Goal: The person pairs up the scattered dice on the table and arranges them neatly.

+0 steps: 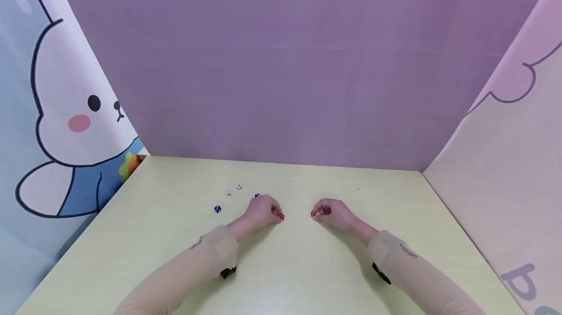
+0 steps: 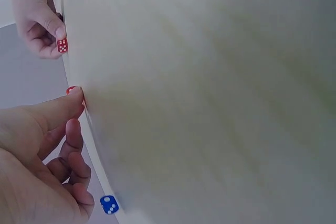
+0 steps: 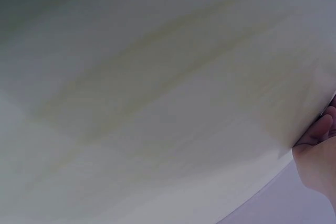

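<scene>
My left hand [image 1: 262,211] pinches a red die [image 1: 282,217] between thumb and finger, low over the table. In the left wrist view the thumb covers most of that die [image 2: 71,89]. Across a short gap, my right hand [image 1: 334,212] pinches a second red die [image 1: 313,213], whose white pips show in the left wrist view. A blue die [image 1: 257,195] sits just behind the left hand, partly hidden by it. Only part of the right hand [image 3: 316,156] shows at the edge of the right wrist view, with its die out of sight.
Left of the left hand, another blue die [image 1: 217,209] lies on the pale wooden table [image 1: 285,276]. Two white dice, one nearer [image 1: 229,192] and one farther back [image 1: 239,187], rest behind it. A purple panel [image 1: 285,86] closes off the back, with printed cloths on both sides.
</scene>
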`<state>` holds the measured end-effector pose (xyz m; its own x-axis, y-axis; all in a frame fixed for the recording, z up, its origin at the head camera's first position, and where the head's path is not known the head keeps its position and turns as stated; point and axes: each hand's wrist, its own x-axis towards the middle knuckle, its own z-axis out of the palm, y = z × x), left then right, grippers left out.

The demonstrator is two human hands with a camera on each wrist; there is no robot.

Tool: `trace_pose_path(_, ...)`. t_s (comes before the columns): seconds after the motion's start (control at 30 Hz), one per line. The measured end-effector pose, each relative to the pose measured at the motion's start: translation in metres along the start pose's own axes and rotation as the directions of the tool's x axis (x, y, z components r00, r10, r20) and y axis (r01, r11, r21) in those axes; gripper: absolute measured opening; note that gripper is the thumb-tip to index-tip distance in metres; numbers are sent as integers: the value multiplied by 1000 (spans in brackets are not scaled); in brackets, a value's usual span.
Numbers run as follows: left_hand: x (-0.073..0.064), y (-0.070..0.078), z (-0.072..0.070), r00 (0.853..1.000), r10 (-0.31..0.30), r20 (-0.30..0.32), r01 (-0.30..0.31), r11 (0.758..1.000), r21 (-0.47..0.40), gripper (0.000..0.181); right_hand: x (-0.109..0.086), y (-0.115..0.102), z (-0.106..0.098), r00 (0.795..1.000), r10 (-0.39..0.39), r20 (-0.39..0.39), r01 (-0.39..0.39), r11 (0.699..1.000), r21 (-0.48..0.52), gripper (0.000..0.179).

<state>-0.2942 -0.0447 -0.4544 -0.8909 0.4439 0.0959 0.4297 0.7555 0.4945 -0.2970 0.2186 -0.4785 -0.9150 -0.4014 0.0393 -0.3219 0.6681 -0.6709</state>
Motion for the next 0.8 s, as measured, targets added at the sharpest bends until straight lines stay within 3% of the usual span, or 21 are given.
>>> trace_pose_path(0.37,20,19,16,1000,-31,5,31,999,19,10,-2,-2,0,1000,22,6,-22,1000,12,10)
trace_pose_path(0.8,38,39,26,999,-49,-3,49,998,33,12,1,-1,-2,1000,-5,-18,4,1000,-10,10)
